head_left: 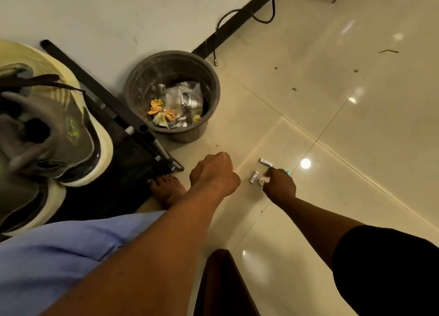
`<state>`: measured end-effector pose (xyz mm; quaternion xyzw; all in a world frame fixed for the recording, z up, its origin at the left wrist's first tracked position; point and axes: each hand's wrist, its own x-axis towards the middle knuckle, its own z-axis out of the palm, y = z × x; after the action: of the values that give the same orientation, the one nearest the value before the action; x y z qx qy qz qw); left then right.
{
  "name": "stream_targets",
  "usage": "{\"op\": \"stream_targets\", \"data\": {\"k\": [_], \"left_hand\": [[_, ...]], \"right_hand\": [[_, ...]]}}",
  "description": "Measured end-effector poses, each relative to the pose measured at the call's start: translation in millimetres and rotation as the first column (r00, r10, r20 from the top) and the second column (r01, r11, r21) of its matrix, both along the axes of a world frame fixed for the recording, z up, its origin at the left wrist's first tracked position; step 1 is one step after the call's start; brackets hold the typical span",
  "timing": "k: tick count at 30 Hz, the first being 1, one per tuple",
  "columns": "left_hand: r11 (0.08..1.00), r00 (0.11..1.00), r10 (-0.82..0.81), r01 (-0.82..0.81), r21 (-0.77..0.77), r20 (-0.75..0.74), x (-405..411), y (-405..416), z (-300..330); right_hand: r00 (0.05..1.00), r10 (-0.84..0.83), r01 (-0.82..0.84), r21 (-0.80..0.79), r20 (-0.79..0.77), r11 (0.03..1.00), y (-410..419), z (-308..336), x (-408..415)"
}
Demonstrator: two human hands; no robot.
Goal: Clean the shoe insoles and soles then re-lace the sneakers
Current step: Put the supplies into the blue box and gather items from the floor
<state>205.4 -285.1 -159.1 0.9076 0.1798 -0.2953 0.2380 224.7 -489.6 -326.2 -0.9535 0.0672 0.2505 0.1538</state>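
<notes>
Glossy tiled floor [332, 106], a bin [172, 94] by the wall. The right hand [280, 185] is down on the tiles, fingers curled round a small white item [263, 180]; 2 white tubes [253, 176] lie just to its left and ahead. The left hand [215, 173] hovers fisted, holding nothing visible. The sneakers [47, 135] sit far left, nearer the left hand.

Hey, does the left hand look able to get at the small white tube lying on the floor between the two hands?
Probably yes. The left hand hangs curled just beside the small white tube, with only bare floor tile between them. The right hand is busy on another small white item close by.
</notes>
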Motion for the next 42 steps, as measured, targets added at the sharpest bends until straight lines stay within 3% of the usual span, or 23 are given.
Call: {"op": "stream_targets", "data": {"k": [6, 12, 17, 21, 23, 27, 32, 36, 39, 42], "left_hand": [[0.999, 0.999, -0.031, 0.031, 0.015, -0.039, 0, -2, -20], [0.999, 0.998, -0.039, 0.037, -0.032, -0.053, -4, -4, -34], [0.988, 0.995, -0.084, 0.078, -0.134, -0.045, -6, -8, -40], [0.98, 0.992, -0.125, 0.122, -0.157, -0.012, -8, -6, -45], [0.978, 0.99, -0.14, 0.143, -0.151, 0.03, -9, -5, -45], [0.974, 0.977, -0.16, 0.179, -0.135, 0.14, -7, -5, -37], [0.988, 0.966, -0.106, 0.129, -0.087, 0.235, -1, -7, -33], [0.989, 0.964, -0.11, 0.131, -0.072, 0.243, -1, -8, -39], [0.99, 0.974, -0.103, 0.121, -0.078, 0.204, -4, -6, -48], [0.992, 0.983, -0.087, 0.101, -0.078, 0.164, -7, -2, -53]], "right_hand": [[0.997, 0.074, -0.074, 0.007, 0.018, 0.997, -5, -33, -3], [1.0, 0.026, -0.026, 0.063, 0.009, 0.998, -8, -48, 1], [1.0, -0.001, -0.001, 0.143, 0.019, 0.99, -11, -40, 1], [0.994, -0.031, -0.002, 0.308, 0.102, 0.952, 4, -7, 3], [0.994, -0.054, 0.008, 0.444, 0.09, 0.896, 15, 18, 1], [0.983, -0.113, 0.183, 0.717, -0.145, 0.673, 34, 66, -4], [0.944, -0.133, 0.328, 0.81, -0.302, 0.487, 36, 87, -10], [0.919, -0.079, 0.381, 0.823, -0.386, 0.42, 26, 85, -11], [0.915, -0.18, 0.401, 0.773, -0.361, 0.491, 8, 64, -3], [0.941, -0.338, 0.31, 0.452, -0.021, 0.836, -19, 21, 12]]}}
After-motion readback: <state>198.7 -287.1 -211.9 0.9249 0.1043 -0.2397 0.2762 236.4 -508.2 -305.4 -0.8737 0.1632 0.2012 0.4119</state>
